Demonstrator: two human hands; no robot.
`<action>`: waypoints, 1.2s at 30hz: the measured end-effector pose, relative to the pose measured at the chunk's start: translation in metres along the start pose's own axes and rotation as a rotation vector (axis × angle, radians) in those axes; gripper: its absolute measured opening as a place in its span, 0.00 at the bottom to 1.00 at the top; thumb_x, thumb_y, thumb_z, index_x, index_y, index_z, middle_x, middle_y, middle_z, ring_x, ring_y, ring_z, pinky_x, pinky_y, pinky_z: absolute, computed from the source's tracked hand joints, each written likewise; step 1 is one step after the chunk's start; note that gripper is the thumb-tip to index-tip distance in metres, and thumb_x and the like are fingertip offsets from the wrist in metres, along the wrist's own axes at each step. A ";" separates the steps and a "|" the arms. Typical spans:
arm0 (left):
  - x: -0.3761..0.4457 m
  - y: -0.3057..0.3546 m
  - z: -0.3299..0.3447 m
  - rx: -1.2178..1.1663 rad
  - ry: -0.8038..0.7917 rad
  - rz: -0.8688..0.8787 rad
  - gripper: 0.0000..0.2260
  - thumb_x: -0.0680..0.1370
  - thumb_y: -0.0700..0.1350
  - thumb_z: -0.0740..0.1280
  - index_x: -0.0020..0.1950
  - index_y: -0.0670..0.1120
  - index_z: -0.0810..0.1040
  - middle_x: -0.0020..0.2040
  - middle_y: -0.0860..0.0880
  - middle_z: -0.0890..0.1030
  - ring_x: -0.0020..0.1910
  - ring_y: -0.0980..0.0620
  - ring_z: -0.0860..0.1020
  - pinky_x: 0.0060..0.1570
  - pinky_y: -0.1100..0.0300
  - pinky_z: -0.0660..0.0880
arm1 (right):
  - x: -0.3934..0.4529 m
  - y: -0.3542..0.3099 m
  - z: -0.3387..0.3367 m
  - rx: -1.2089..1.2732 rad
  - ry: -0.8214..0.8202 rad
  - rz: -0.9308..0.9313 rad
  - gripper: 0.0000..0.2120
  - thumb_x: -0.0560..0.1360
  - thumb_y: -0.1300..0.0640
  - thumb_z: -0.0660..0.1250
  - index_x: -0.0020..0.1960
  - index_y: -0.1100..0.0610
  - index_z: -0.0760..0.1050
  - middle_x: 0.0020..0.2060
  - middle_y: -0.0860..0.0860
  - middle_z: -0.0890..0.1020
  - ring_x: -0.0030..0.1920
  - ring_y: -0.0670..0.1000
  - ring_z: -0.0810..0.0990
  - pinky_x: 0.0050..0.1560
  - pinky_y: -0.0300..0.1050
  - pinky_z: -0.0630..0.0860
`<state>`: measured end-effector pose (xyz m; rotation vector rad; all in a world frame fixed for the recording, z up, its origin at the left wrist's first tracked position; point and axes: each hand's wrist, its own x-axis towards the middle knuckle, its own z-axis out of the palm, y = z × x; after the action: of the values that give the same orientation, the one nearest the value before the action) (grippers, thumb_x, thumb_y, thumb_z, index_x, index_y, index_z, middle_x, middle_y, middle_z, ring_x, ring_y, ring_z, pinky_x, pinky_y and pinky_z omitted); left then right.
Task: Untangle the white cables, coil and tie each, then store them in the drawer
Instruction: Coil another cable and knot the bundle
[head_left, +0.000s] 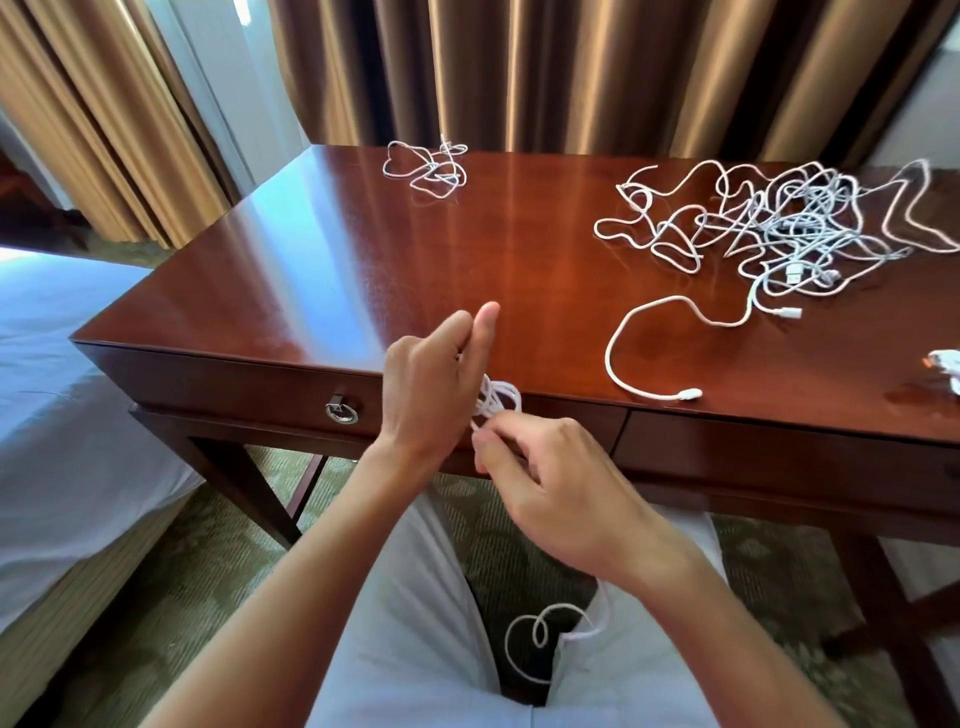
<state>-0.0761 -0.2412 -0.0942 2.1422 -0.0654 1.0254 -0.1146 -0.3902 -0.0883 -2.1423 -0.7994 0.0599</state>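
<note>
Tangled cables (769, 228) on desk (332, 270), far right. Small cable bundle (426, 166) near far edge, left of centre. Single cable (631, 332) on desk betw. tangle & front edge. Drawer pull (342, 409) in front face, left. Both hands w/ coil (496, 402) at front edge, centre.

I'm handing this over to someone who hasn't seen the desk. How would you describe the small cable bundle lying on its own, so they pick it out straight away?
Start at the dark wooden desk in front of the brown curtains. Go to its far left corner: the small cable bundle lies there alone. Unlike the big tangle at the far right, it is a compact loose knot with bare wood all round it.
</note>
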 end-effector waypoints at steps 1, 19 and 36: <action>-0.001 -0.003 0.000 -0.032 -0.037 -0.016 0.23 0.84 0.55 0.58 0.32 0.48 0.57 0.23 0.51 0.57 0.26 0.47 0.58 0.25 0.54 0.59 | 0.001 0.000 -0.005 -0.009 0.000 -0.030 0.14 0.83 0.51 0.62 0.40 0.51 0.75 0.27 0.36 0.74 0.28 0.41 0.71 0.33 0.36 0.66; 0.003 0.030 0.004 -0.466 0.316 -0.255 0.28 0.86 0.46 0.55 0.26 0.38 0.69 0.20 0.44 0.69 0.21 0.57 0.69 0.26 0.62 0.65 | 0.007 0.010 0.021 0.155 0.092 -0.042 0.10 0.85 0.57 0.58 0.47 0.50 0.74 0.36 0.43 0.80 0.32 0.44 0.72 0.38 0.46 0.73; -0.004 0.029 -0.011 -0.801 -0.147 -0.408 0.28 0.84 0.55 0.53 0.25 0.49 0.73 0.20 0.48 0.71 0.18 0.52 0.66 0.21 0.53 0.56 | 0.023 0.027 -0.030 0.482 0.209 -0.060 0.07 0.74 0.53 0.72 0.49 0.54 0.86 0.43 0.46 0.88 0.46 0.44 0.84 0.51 0.39 0.79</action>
<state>-0.0961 -0.2562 -0.0748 1.4062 -0.0870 0.4757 -0.0731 -0.4103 -0.0825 -1.6383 -0.6490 -0.0036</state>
